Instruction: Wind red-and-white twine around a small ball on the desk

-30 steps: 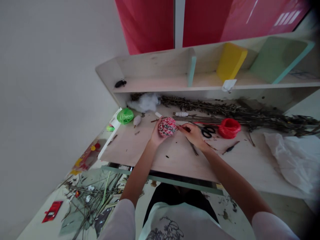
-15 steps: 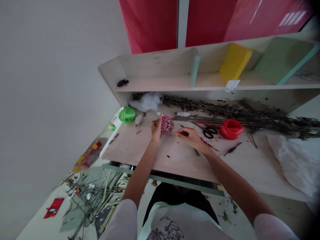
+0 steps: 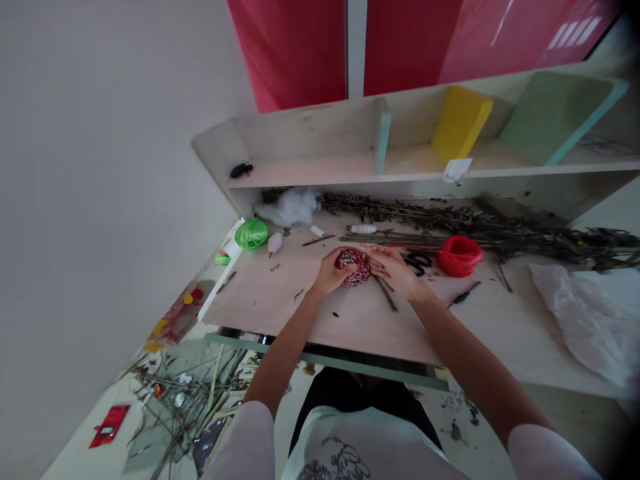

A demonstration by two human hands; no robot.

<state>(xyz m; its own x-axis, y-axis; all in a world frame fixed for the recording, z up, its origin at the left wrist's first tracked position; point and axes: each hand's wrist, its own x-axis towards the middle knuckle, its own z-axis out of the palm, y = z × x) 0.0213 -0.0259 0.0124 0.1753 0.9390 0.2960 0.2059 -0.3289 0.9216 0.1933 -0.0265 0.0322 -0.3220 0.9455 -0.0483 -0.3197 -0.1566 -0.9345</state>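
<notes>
Resting in left hand (image 3: pixel 329 274), red-white-green yarn ball (image 3: pixel 357 275)

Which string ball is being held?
The mottled red-and-white ball, in the left hand; the green ball and plain red ball rest on the table.

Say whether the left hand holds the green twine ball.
No, the left hand holds the variegated yarn ball; the green twine ball lies apart.
</notes>
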